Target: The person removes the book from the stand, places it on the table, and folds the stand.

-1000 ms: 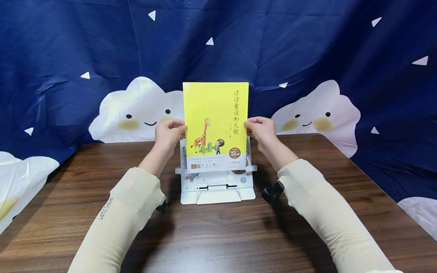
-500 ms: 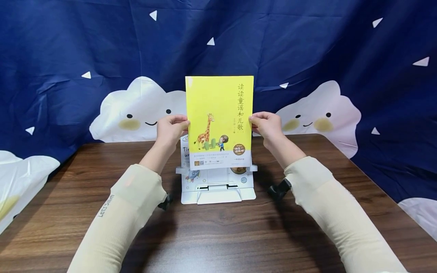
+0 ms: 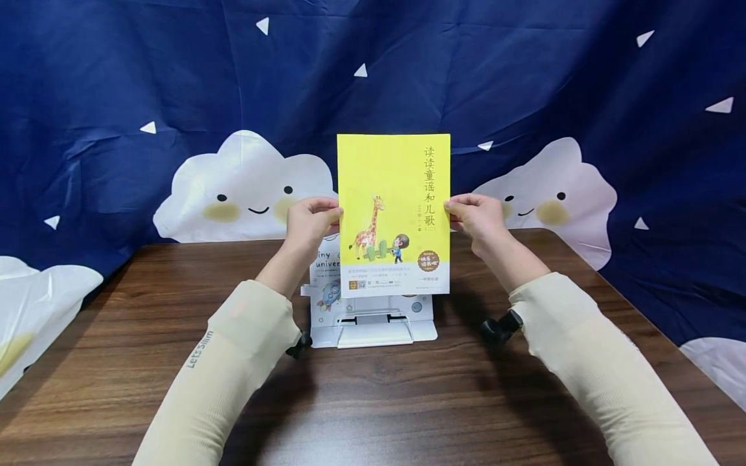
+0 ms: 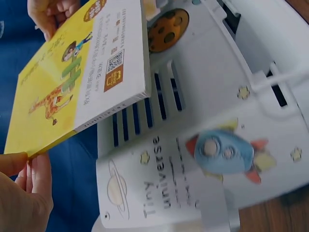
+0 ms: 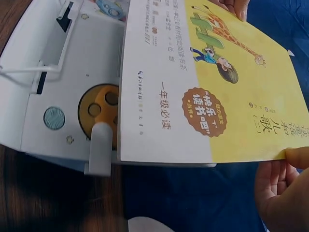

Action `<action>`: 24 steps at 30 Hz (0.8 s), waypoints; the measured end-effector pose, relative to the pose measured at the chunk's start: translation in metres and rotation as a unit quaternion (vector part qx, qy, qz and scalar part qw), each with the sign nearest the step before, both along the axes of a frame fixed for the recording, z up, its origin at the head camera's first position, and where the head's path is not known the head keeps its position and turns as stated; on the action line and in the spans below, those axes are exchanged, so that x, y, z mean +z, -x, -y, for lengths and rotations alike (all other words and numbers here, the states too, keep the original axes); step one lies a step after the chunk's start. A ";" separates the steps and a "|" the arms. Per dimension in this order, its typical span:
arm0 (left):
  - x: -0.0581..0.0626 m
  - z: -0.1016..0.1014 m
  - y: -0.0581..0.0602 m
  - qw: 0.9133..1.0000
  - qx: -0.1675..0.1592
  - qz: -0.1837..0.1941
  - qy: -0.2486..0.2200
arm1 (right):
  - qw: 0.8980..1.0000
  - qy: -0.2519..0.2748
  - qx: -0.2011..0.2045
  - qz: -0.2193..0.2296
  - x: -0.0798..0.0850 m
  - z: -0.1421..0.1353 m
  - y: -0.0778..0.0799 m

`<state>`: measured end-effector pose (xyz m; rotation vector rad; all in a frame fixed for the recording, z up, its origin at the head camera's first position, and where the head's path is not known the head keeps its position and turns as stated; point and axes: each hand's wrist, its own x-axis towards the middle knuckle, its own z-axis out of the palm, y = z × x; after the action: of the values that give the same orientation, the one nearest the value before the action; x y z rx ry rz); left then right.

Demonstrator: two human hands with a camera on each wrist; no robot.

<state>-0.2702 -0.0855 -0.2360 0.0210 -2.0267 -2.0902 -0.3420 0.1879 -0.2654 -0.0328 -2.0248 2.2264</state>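
Note:
A yellow book [image 3: 384,181] with a giraffe and a child on its cover is held upright in the head view. My left hand [image 3: 311,223] pinches its left edge between thumb and fingers, and my right hand [image 3: 479,219] pinches the right edge. Behind and below the book stands a white book stand [image 3: 375,331] printed with "Tiny universe", a rocket and planets. In the left wrist view a gap shows between the book's lower edge and the stand's panel [image 4: 212,106]. A side clip [image 5: 100,147] of the stand lies close to the book's bottom corner in the right wrist view.
The stand rests on a dark wood table [image 3: 373,401]. A blue curtain [image 3: 402,65] with white clouds and triangles hangs behind the table. A black wrist device [image 3: 501,327] sits below the right sleeve.
Both hands have carried the book to the right across the stand. It rose slightly, then came down a little. More of the stand's left side shows now, while the stand stays put.

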 end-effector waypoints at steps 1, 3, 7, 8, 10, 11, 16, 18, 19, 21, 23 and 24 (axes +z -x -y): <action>-0.003 -0.001 0.003 1.000 -0.002 -0.001 0.000 | 1.000 0.010 0.012 -0.010 -0.012 -0.011 0.015; -0.011 -0.003 0.012 1.000 -0.009 -0.004 -0.006 | 1.000 0.012 0.016 -0.017 -0.026 -0.026 0.034; -0.015 -0.013 0.014 1.000 -0.005 0.002 -0.014 | 1.000 -0.027 -0.009 -0.009 -0.007 -0.019 -0.003; -0.015 -0.015 0.013 1.000 -0.006 0.003 -0.015 | 0.999 -0.042 -0.023 0.004 0.004 -0.012 -0.021; -0.015 -0.019 0.011 1.000 -0.010 0.003 -0.019 | 0.997 -0.071 -0.039 0.015 0.020 -0.003 -0.047; -0.012 -0.022 0.006 1.000 -0.010 0.008 -0.017 | 0.996 -0.079 -0.045 0.018 0.025 0.000 -0.057; -0.006 -0.034 -0.006 0.999 -0.020 0.024 -0.027 | 0.999 -0.035 -0.002 0.005 -0.006 -0.038 -0.017; -0.007 -0.039 -0.007 0.999 -0.026 0.028 -0.033 | 1.000 -0.026 0.000 0.006 -0.023 -0.056 0.004; -0.008 -0.041 -0.007 0.999 -0.029 0.028 -0.037 | 1.000 -0.027 0.002 0.006 -0.032 -0.067 0.017; -0.011 -0.047 -0.006 0.999 -0.028 0.031 -0.034 | 0.998 -0.050 -0.018 0.013 -0.039 -0.079 0.023; -0.014 -0.053 -0.005 0.998 -0.030 0.033 -0.034 | 0.997 -0.061 -0.046 0.029 -0.051 -0.094 0.037; -0.016 -0.056 -0.005 0.998 -0.033 0.033 -0.038 | 0.996 -0.067 -0.049 0.033 -0.060 -0.104 0.045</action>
<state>-0.2656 -0.0297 -0.2520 0.0375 -2.0108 -2.2333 -0.3875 0.2916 -0.3250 -0.1896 -2.1517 2.0535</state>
